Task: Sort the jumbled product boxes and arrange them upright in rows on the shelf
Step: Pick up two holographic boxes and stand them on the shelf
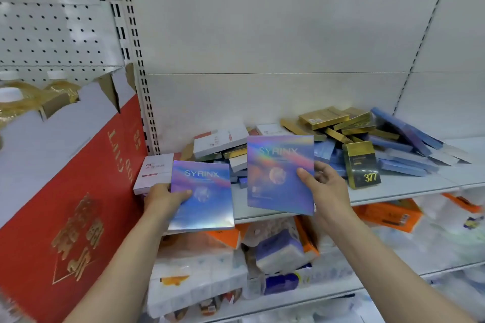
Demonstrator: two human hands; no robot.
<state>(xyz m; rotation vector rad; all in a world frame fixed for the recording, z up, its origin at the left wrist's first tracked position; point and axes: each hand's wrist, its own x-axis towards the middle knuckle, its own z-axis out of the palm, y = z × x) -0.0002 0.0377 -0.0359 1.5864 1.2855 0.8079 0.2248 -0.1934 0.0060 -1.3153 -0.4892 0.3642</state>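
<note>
My left hand (165, 198) grips a flat holographic blue SYRINX box (207, 207) by its left edge, in front of the shelf edge. My right hand (324, 186) holds a second holographic SYRINX box (275, 165) upright by its right edge, thumb on the front face. Behind both boxes a jumbled pile lies on the white shelf (409, 186): white-and-red boxes (220, 140), gold boxes (324, 117) and blue boxes (401, 165). One black-and-gold box marked 377 (363, 165) stands upright at the pile's front.
A large red carton with gold lettering (70, 191) holding gold-wrapped bottles fills the left side. A slotted shelf upright (139, 65) rises beside it. Below the shelf, tissue packs and orange packets (388, 214) crowd the lower tiers. The shelf's back panel (262, 34) is bare.
</note>
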